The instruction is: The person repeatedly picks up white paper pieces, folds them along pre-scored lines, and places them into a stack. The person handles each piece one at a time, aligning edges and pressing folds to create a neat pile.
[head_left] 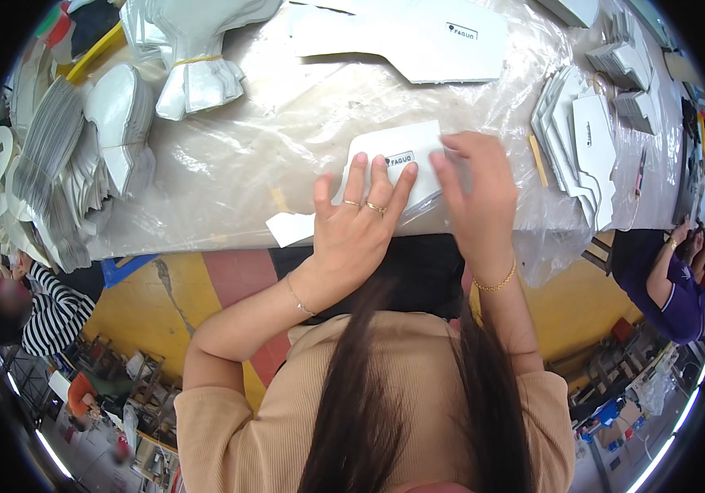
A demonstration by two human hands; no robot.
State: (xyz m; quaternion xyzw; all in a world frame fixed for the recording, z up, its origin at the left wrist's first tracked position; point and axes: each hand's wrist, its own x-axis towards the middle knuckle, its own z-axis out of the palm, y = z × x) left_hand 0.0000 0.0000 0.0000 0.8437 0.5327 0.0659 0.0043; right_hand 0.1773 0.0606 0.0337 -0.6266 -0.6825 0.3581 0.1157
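On the plastic-covered table, a white flat cut piece [420, 137] with a small dark printed mark lies right in front of me. My left hand [360, 201] rests flat over it with fingers spread, pressing it down. A narrow white end [291, 228] sticks out to the left from beneath that hand. At the piece's right edge is my right hand [481, 193], thumb and forefinger close to the corner. Its fingers are blurred by motion, so whether they grip the edge does not show.
Stacks of white cut pieces [122, 123] crowd the left side, and a banded bundle [196, 82] lies behind them. Larger printed white panels [443, 41] are at the back. More stacked pieces [570, 140] and a thin pen-like tool [641, 171] lie right. People sit on both sides.
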